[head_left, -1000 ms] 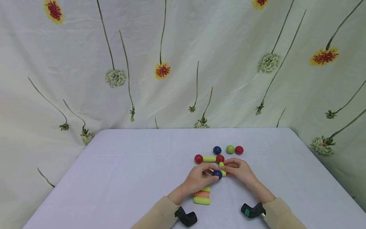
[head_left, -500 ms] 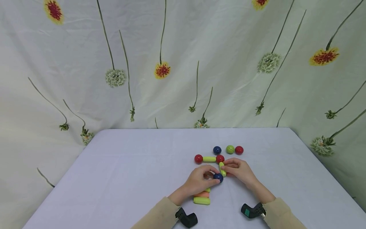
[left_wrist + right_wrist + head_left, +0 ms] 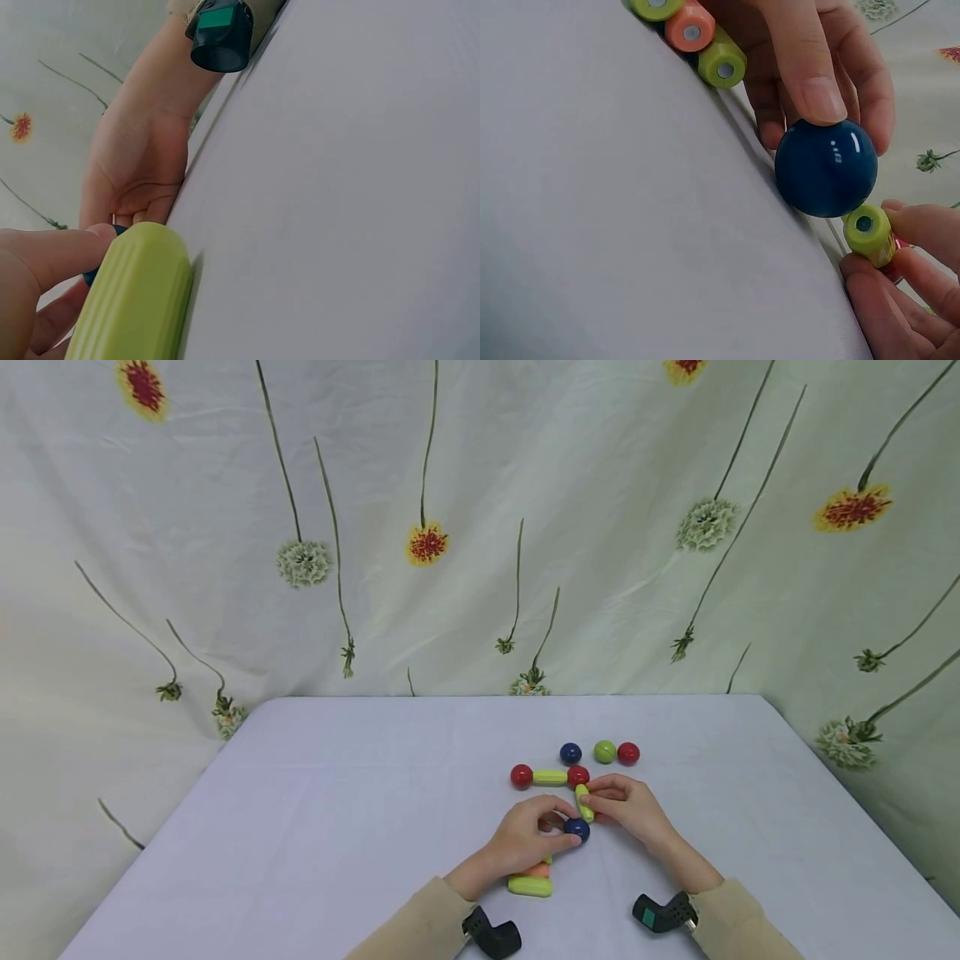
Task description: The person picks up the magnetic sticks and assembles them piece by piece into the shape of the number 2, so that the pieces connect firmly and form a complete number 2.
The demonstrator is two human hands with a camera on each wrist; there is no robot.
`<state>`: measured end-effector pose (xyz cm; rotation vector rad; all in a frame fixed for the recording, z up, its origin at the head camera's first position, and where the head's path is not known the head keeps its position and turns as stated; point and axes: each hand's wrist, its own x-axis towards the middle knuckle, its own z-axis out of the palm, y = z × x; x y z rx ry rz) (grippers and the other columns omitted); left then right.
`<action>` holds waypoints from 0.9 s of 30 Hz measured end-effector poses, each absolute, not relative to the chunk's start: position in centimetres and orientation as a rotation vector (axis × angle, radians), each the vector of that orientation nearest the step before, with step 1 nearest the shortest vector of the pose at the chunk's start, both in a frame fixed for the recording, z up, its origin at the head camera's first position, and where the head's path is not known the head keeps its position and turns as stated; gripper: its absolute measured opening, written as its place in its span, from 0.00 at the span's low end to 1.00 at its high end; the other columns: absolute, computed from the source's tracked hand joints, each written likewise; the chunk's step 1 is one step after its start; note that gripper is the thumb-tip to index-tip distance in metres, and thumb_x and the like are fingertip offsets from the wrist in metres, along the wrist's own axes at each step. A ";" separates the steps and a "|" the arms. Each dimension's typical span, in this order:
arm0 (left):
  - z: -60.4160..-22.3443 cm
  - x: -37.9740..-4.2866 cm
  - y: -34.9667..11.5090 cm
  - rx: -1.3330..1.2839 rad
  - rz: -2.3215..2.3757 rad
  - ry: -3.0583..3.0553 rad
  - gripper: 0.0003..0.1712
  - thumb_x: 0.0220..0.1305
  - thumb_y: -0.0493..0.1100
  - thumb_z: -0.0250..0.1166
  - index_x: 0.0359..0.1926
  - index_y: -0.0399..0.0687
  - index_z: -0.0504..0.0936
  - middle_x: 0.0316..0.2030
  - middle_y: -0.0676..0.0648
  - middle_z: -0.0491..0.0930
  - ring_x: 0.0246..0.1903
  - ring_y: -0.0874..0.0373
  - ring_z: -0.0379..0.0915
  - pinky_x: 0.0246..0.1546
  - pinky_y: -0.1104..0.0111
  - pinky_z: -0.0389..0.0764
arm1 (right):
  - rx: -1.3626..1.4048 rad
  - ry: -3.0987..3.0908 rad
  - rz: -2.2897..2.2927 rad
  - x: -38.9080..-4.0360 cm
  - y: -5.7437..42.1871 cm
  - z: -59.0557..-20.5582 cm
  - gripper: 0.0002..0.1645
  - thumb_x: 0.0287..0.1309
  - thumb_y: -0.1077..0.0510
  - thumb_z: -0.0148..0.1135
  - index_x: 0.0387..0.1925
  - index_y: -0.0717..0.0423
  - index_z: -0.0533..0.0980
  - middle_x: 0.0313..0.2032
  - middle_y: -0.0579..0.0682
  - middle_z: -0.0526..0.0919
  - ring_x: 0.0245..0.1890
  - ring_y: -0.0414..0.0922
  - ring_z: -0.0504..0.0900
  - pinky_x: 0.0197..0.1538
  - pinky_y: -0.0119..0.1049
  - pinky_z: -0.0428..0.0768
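In the head view, my left hand (image 3: pixel 525 837) pinches a dark blue ball (image 3: pixel 577 831) between thumb and fingers. My right hand (image 3: pixel 630 807) holds a yellow-green ridged rod (image 3: pixel 584 802), whose far end meets a red ball (image 3: pixel 577 776). Another yellow-green rod (image 3: pixel 550 777) runs left from that ball to a second red ball (image 3: pixel 521 777). From the right wrist view, the blue ball (image 3: pixel 826 169) sits by the near end of the held rod (image 3: pixel 868 236); whether they touch cannot be told. That rod end shows a round dark centre.
Near my left wrist lie a yellow-green rod (image 3: pixel 529 886) and an orange rod (image 3: pixel 538 870), with one more partly hidden by the hand. Beyond the joined pieces sit a blue ball (image 3: pixel 571 753), a green ball (image 3: pixel 604 752) and a red ball (image 3: pixel 628 753) on the white table (image 3: pixel 360 793).
My left hand has brought the blue ball slightly right and nearer to me, round to the rod's near end. The right hand and its rod have stayed in place.
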<state>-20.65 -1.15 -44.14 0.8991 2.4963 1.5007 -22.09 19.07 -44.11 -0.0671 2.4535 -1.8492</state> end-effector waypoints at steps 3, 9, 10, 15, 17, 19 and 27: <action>-44.2 -20.6 -1.0 0.897 1.497 2.502 0.14 0.56 0.46 0.69 0.43 0.50 0.81 0.38 0.57 0.79 0.38 0.65 0.76 0.41 0.72 0.74 | -0.062 2.459 -1.844 -22.1 19.1 -44.1 0.20 0.51 0.56 0.69 0.43 0.65 0.77 0.37 0.55 0.84 0.36 0.43 0.81 0.38 0.33 0.81; -44.3 -20.7 -0.8 0.899 1.499 2.517 0.14 0.56 0.46 0.70 0.43 0.50 0.81 0.38 0.58 0.79 0.38 0.65 0.76 0.41 0.72 0.74 | -0.070 2.467 -1.835 -22.1 19.1 -44.0 0.21 0.52 0.56 0.69 0.43 0.65 0.77 0.37 0.54 0.84 0.36 0.44 0.81 0.38 0.33 0.81; -44.4 -20.7 -0.8 0.898 1.497 2.520 0.14 0.56 0.46 0.70 0.43 0.50 0.81 0.37 0.58 0.79 0.38 0.65 0.76 0.41 0.72 0.74 | -0.072 2.468 -1.833 -22.1 19.1 -44.0 0.21 0.52 0.55 0.69 0.43 0.65 0.77 0.37 0.54 0.84 0.36 0.44 0.81 0.38 0.33 0.81; -44.4 -20.7 -0.8 0.906 1.497 2.523 0.14 0.55 0.46 0.70 0.43 0.50 0.81 0.37 0.58 0.79 0.38 0.66 0.75 0.40 0.73 0.74 | -0.076 2.477 -1.825 -22.1 19.1 -44.1 0.21 0.52 0.55 0.69 0.44 0.64 0.77 0.38 0.54 0.84 0.36 0.44 0.81 0.38 0.33 0.81; -44.5 -20.8 -0.8 0.907 1.495 2.524 0.14 0.55 0.47 0.70 0.43 0.50 0.81 0.37 0.58 0.79 0.37 0.66 0.75 0.40 0.73 0.74 | -0.077 2.478 -1.825 -22.1 19.1 -44.1 0.21 0.52 0.55 0.69 0.44 0.64 0.77 0.38 0.54 0.84 0.36 0.44 0.81 0.38 0.34 0.81; -44.6 -20.8 -0.8 0.913 1.493 2.527 0.15 0.55 0.47 0.70 0.43 0.49 0.81 0.37 0.58 0.79 0.37 0.66 0.75 0.40 0.73 0.74 | -0.079 2.480 -1.823 -22.1 19.1 -44.1 0.21 0.52 0.55 0.69 0.44 0.64 0.77 0.38 0.55 0.84 0.36 0.44 0.81 0.38 0.34 0.81; -44.8 -20.8 -0.7 1.022 1.445 2.579 0.17 0.56 0.50 0.69 0.44 0.48 0.80 0.38 0.57 0.79 0.36 0.68 0.75 0.38 0.75 0.75 | -0.074 2.473 -1.831 -21.9 18.9 -43.9 0.21 0.52 0.55 0.69 0.44 0.65 0.77 0.39 0.55 0.84 0.36 0.43 0.81 0.38 0.34 0.81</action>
